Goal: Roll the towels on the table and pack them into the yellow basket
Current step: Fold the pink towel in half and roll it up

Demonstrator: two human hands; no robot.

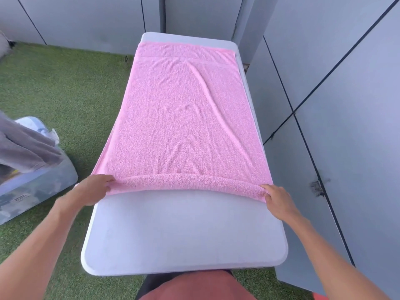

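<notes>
Two hands work one end of a pink terry-cloth towel point(186, 109) that lies spread along a long white rounded-corner counter point(184, 239). The left hand point(95, 188) pinches the left end of the started roll, fingers curled over the cloth; the right hand point(276, 199) pinches the right end the same way. Holding both ends at once likely keeps the roll even and tight across its width, so neither side runs ahead.

The towel's long axis runs away from the person, its far hem near the counter's far edge. The roll itself lies crosswise, at right angles to that axis, and sags slightly toward the person at its middle. Bare counter shows between the roll and the person.

On the green artificial turf point(65, 87) at left stands a clear plastic bin point(39, 180) with grey cloth point(23, 146) draped over it. No yellow basket is in view.
</notes>
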